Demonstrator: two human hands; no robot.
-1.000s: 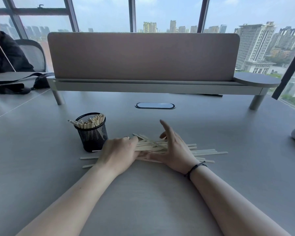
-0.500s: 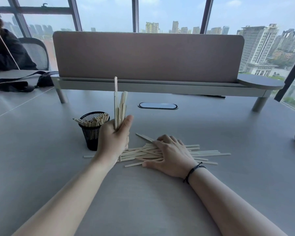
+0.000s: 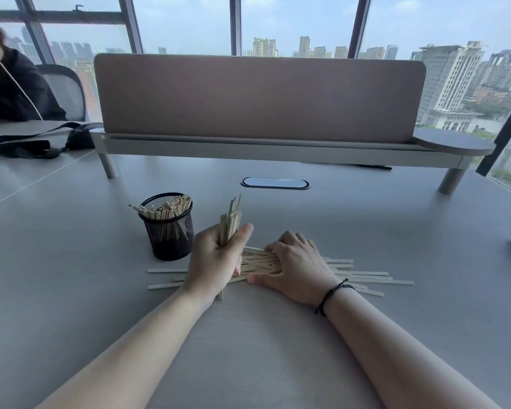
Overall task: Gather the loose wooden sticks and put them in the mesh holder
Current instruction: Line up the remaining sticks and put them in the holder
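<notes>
1. Sticks (image 3: 363,276) lie loose in a flat pile near the middle of the counter (image 3: 71,290), their long axes running roughly parallel to the near edge, side to side.
2. A bundle (image 3: 230,222) is held upright in the left hand (image 3: 216,261), which is closed in a fist around it; the tops lean slightly toward the far right, and one lower end shows below the fist, at or just above the counter.
3. The right hand (image 3: 295,270) is laid flat on the pile with fingers spread, pressing the sticks down; nothing is pinched by it.
4. The holder (image 3: 168,234) stands just to the left of the left hand and slightly farther from the near edge, upright, mouth open upward, already partly filled with sticks that fan out toward its left and far rim.
5. The left hand is judged the nearer to the holder; the right hand is kept apart from it by the left hand and the pile.
6. The bundle's axis is already near vertical, so a short lift to the left and over the rim is judged to be what is called for, with free room looked for on the holder's near-right side.
</notes>
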